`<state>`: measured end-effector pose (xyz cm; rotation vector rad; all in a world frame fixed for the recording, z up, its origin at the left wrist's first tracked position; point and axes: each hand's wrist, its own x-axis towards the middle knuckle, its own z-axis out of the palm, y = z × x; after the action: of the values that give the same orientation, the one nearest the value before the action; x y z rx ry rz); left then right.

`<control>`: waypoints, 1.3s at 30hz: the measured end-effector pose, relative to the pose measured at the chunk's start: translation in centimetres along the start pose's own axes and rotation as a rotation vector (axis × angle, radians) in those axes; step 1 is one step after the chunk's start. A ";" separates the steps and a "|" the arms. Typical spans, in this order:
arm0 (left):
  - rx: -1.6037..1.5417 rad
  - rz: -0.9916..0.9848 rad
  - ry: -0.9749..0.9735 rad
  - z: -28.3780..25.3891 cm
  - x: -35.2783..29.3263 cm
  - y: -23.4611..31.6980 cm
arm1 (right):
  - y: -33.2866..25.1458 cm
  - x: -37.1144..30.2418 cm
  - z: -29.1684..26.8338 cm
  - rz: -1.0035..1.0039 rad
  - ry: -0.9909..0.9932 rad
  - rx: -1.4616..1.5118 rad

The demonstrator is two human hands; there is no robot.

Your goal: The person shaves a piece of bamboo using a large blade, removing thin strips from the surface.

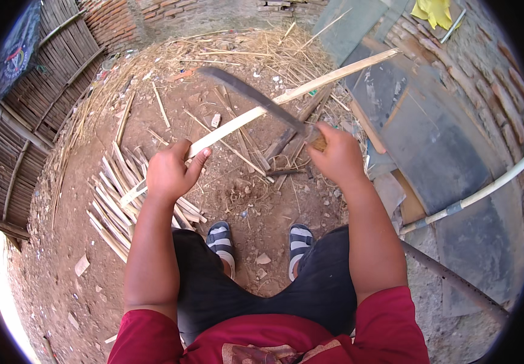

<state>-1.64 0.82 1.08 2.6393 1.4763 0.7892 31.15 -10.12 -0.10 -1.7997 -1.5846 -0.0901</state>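
My left hand [174,171] is closed around a long pale bamboo strip [235,124], which slants from lower left up to the far right. In my right hand [336,153] is the wooden handle of a machete [256,97]. Its dark, curved blade points to the far left and crosses over the strip; whether the edge touches the strip I cannot tell. Beneath and beside my left hand, a bundle of split bamboo sticks [111,209] lies on the ground.
Dark wood pieces [286,145] and loose sticks lie on the dirt ahead of my feet. Straw [231,51] is heaped by the brick wall [174,17]. Grey panels [432,139] and a pale pole [486,191] stand at right, a bamboo slat wall [19,133] at left.
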 end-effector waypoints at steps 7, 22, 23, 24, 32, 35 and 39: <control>0.009 -0.041 -0.028 0.1 0.1 1.0 | 0.4 -0.2 -0.4 0.019 -0.055 -0.047; 0.025 -0.053 0.133 0.5 -0.2 0.0 | 0.6 0.0 -1.4 0.037 -0.023 -0.042; 0.011 -0.046 0.154 0.6 -0.1 0.2 | 0.1 -0.2 -1.3 -0.002 -0.026 -0.052; 0.002 -0.038 0.170 0.7 -0.1 0.3 | -0.5 -0.4 -1.0 -0.038 -0.031 -0.056; 0.009 -0.036 0.191 0.8 -0.5 -0.3 | -2.3 -0.5 -0.6 -0.167 -0.104 -0.042; -0.008 -0.097 0.182 0.7 -0.3 0.0 | 0.7 -0.2 -0.9 -0.018 -0.014 -0.008; 0.008 -0.082 0.172 0.7 -0.2 -0.1 | 0.8 -0.3 -1.1 0.009 -0.006 -0.033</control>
<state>-1.50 0.90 0.36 2.5542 1.6177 1.0277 32.23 -10.96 0.15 -1.8343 -1.5881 -0.1074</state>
